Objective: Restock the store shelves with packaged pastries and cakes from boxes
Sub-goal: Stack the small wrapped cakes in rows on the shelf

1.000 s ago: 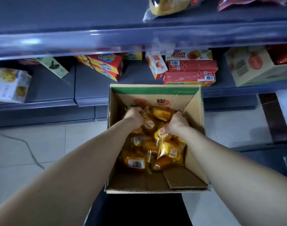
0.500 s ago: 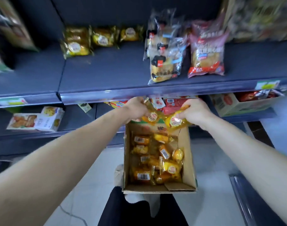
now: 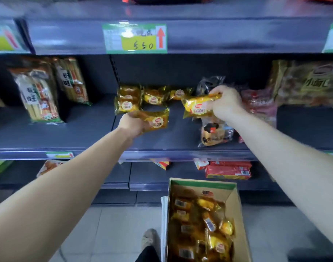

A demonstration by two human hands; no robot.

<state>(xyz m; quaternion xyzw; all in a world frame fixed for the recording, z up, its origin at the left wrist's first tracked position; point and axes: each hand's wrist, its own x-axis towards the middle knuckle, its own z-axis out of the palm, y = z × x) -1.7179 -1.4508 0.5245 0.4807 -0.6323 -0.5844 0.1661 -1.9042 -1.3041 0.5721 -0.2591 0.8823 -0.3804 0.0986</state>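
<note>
Hands outstretched, seemingly gripping packets.

Both my bare arms stretch forward, well apart. My left hand grips a pastry packet by its left end, fingers curled. My right hand, higher, clutches a second pastry packet by its right end.

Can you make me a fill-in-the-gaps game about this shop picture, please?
1. The left hand grips one yellow packet; the right hand grips ____ more.
2. The red arrow on the price label points ____.
3. The cardboard box holds more yellow ____.

Missing words: one; up; packets.
</note>
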